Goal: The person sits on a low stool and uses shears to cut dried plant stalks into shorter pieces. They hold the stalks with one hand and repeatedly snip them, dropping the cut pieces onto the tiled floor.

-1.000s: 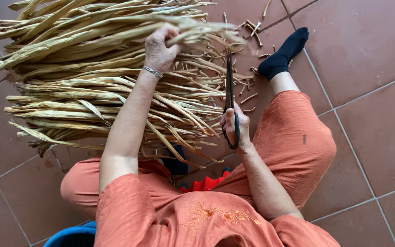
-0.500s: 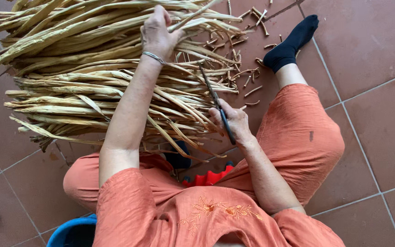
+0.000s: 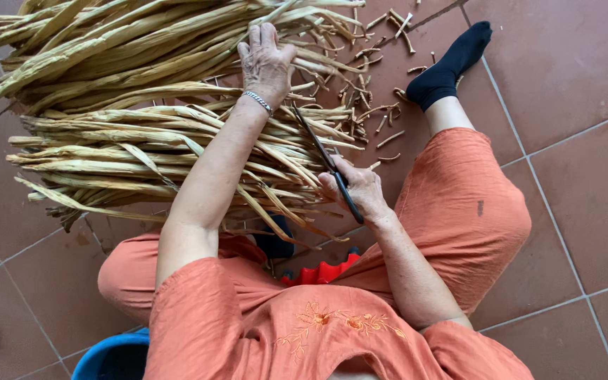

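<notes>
Two hands, left hand (image 3: 265, 60) on dried stalks (image 3: 142, 141), right hand (image 3: 360, 190) gripping scissors (image 3: 325, 162)

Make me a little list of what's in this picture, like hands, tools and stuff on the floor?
Left hand: resting on the pile of dried stalks, wearing a bracelet
Right hand: gripping dark scissors, blades pointing toward the stalks
Stalks: long, pale yellow, heaped on the floor in front of the person
Cut bits: small pieces scattered near the foot
Foot: in a black sock
Clothes: orange
Floor: reddish-brown tiles
</notes>
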